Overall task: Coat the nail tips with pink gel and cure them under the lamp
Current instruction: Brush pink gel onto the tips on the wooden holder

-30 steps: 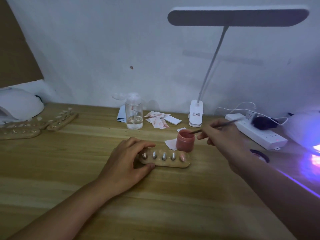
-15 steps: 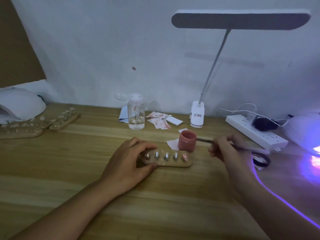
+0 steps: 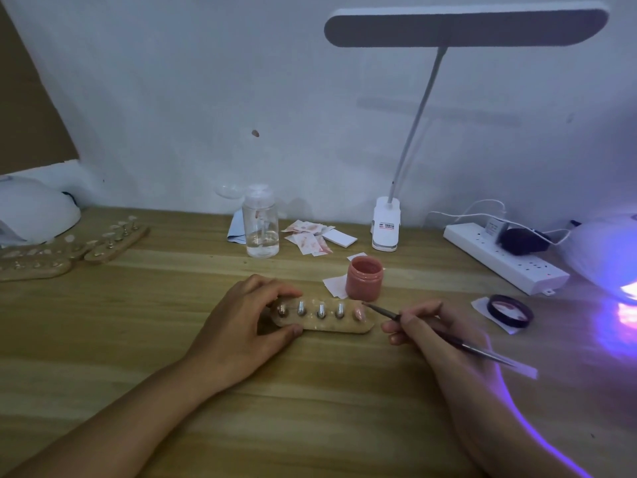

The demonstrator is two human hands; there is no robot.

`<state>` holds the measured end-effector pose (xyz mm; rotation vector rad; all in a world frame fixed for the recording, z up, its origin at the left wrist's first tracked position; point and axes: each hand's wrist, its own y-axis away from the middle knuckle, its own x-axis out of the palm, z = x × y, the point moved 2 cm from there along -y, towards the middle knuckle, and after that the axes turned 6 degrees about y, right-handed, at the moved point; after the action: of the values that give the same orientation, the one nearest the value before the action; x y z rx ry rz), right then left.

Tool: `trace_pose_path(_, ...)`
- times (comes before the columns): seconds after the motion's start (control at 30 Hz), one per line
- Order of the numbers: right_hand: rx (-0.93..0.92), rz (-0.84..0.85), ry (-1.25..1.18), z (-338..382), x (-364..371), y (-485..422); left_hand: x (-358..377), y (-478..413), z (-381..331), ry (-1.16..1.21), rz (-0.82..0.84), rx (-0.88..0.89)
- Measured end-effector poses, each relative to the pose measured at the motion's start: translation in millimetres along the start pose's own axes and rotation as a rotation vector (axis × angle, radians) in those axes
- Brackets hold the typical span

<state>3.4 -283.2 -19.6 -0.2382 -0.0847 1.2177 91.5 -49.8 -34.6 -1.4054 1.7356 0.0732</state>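
Observation:
A small wooden holder [image 3: 331,326] with several nail tips on metal pegs lies on the table. Its rightmost tip [image 3: 358,314] is pink; the others look uncoated. My left hand [image 3: 241,326] grips the holder's left end between fingers and thumb. My right hand [image 3: 434,331] pinches a thin brush [image 3: 431,331], whose point sits just right of the pink tip. The open jar of pink gel [image 3: 364,278] stands right behind the holder. A curing lamp [image 3: 610,257] glows violet at the far right edge.
The jar's black lid [image 3: 510,310] lies to the right. A white power strip [image 3: 499,258], a clip-on desk lamp [image 3: 386,224], a clear pump bottle [image 3: 260,224] and stained wipes [image 3: 308,238] line the back. More holders with tips [image 3: 113,241] and a second white lamp [image 3: 34,210] sit at the left.
My right hand has drawn the brush out of the gel jar and brought it down and toward me, to the right end of the holder. My left hand kept its grip.

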Motion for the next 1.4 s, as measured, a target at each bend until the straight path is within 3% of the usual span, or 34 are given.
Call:
trace_pose_path(0.47, -0.023, 0.005, 0.05, -6, -1, -1, 0, 2, -2, 0.0, 0.007, -0.016)
trace_pose_path(0.57, -0.138, -0.043, 0.087, 1, -1, 0, 0, 1, -3, -0.006, 0.005, -0.014)
trace_pose_path(0.7, -0.304, -0.043, 0.342, 5, -1, 1, -2, 3, -8, -0.11, -0.018, 0.062)
trace_pose_path(0.8, -0.333, -0.007, 0.508, -4, -1, 3, -1, 5, -13, -0.243, -0.023, 0.143)
trace_pose_path(0.97, -0.398, 0.022, 0.676, -7, 3, 5, 0, 8, -21, -0.265, 0.033, 0.217)
trace_pose_path(1.13, -0.352, -0.052, 0.566, -5, -4, 5, 0, 8, -21, -0.228, 0.043, 0.162)
trace_pose_path(1.3, -0.038, -0.208, 0.2, 6, -13, -16, 0, 4, -11, -0.193, 0.007, 0.012)
trace_pose_path(1.4, 0.006, -0.218, 0.165, 17, -10, -35, 0, 2, -6, -0.184, 0.003, -0.045)
